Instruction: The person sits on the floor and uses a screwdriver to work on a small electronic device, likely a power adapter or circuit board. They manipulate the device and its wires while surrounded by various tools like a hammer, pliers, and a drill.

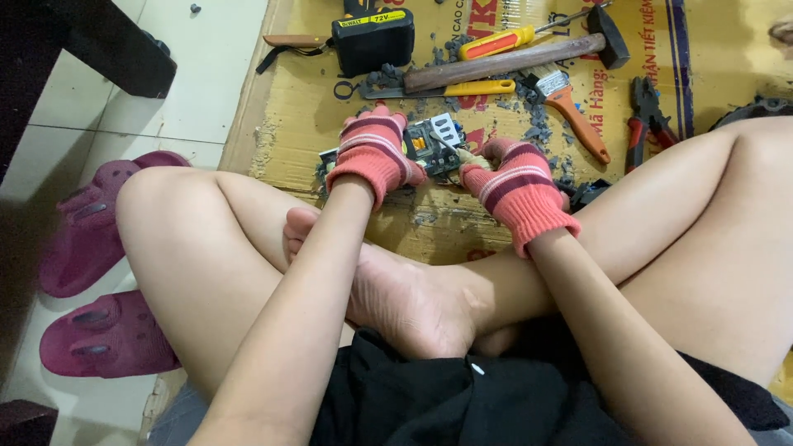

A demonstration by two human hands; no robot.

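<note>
Crossed bare legs and black shorts fill the near edge, with both forearms reaching forward over them. Left hand (373,154), in a red-and-pink striped knit glove, has its fingers curled down over the left end of a small grey circuit board with a pale block (433,144), pinning it against the flattened yellow cardboard sheet (289,107) on the floor. Right hand (519,188), gloved alike, closes its fingers around a thin tool with a pale handle (462,154) whose tip meets the board; the tool's kind is hard to make out. Grey debris litters the cardboard. Beyond lie a wooden-handled hammer (512,59), a black battery pack (372,40), and red-handled pliers (643,116).
</note>
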